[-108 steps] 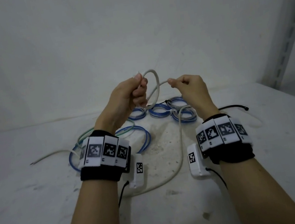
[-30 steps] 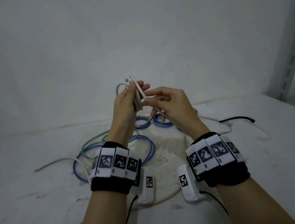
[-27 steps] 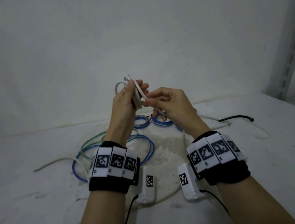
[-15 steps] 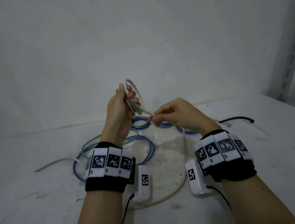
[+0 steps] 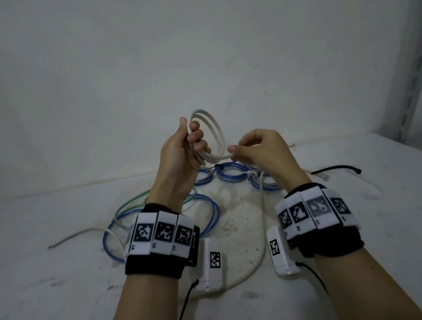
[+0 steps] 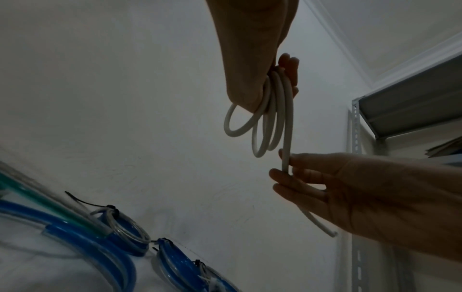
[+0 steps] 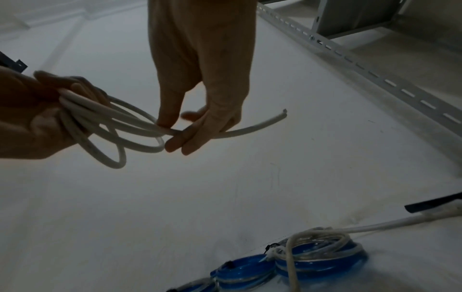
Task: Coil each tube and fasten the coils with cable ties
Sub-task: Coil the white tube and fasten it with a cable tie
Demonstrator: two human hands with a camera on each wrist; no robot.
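Observation:
My left hand (image 5: 192, 137) is raised above the table and grips a white tube coil (image 5: 215, 128) of several loops. In the left wrist view the loops (image 6: 265, 126) hang from its closed fingers (image 6: 287, 65). My right hand (image 5: 233, 151) is just right of the coil and pinches the last stretch of the same tube between thumb and fingers (image 7: 175, 138). A short free end (image 7: 282, 114) sticks out past that hand.
Tied blue coils (image 5: 230, 173) lie at the back of the table (image 5: 62, 310). A loose blue tube (image 5: 210, 215) and a green one (image 5: 133, 203) lie behind my left wrist. Another white tube (image 5: 262, 221) curves between my wrists. A black cable tie (image 5: 337, 168) lies right, with a shelf upright (image 5: 415, 55) beyond.
Over the last seconds more loops went onto the coil in my left hand. My right hand moved away from it to the right and now pinches the tube near its end.

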